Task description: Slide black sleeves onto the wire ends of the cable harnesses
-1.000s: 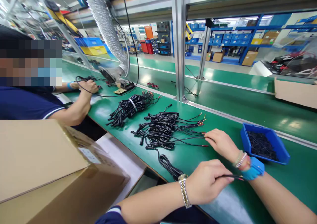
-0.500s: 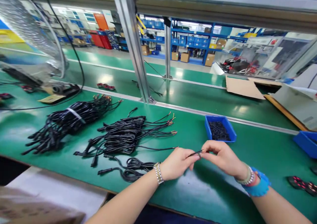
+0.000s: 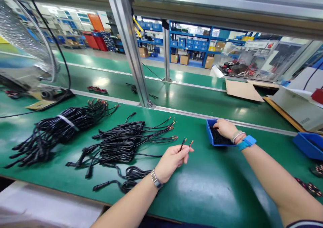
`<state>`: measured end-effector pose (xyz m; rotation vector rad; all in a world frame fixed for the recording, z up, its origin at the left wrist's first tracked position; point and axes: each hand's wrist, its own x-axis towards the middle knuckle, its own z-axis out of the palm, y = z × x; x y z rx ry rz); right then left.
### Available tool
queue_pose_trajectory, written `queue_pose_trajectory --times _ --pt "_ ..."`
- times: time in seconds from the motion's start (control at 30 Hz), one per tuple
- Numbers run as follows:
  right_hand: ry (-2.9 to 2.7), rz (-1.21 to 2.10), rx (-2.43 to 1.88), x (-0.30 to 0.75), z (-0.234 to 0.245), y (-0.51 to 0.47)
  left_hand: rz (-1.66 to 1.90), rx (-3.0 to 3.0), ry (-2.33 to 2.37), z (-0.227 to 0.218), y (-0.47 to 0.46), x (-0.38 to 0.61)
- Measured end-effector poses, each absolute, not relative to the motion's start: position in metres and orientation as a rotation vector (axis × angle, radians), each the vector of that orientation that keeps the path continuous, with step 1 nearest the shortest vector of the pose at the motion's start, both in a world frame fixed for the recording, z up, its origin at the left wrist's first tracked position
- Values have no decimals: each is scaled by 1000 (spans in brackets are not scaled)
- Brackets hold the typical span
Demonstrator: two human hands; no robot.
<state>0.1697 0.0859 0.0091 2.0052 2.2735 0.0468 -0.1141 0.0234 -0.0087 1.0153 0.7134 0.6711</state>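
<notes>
Rm btwn L grip [image 3: 173, 159] & blue bin [image 3: 210, 134]; cable coils [image 3: 121, 142] block L.

The left hand [image 3: 173, 159] and the right hand [image 3: 224, 128] were seen bare. A silver-and-gold metal link band [image 3: 153, 177] was worn on the left wrist. On the right wrist, a pale beaded bracelet [image 3: 238, 138] was set beside a bright blue wristband [image 3: 244, 143]. The dark right sleeve [image 3: 306, 225] was trimmed with white.

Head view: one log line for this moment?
left hand: holds cable ends; right hand: in blue bin; tied bundle: on green table
</notes>
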Motion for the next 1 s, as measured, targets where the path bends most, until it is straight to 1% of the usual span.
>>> queue_pose_trajectory --times 0.13,0.23,0.43,0.7,0.8,0.9,0.93,1.0 --pt "2285 31 1867 165 8 86 666 1009 709 -9 23 -114" --pt "2282 19 1839 163 8 86 669 1016 702 -9 22 -113" --pt "2339 -71 1900 171 11 85 688 1013 686 -10 22 -114" --pt "2478 -310 1962 182 24 73 688 997 672 -10 21 -114" --pt "2565 -569 2022 168 39 61 696 989 676 -9 21 -113" --pt "2607 -1036 2019 139 52 46 750 985 678 -10 22 -113" --pt "2611 -1138 1964 127 53 42 773 988 675 -10 22 -113" --pt "2671 -1180 1785 103 52 35 810 1005 671 -10 23 -113"
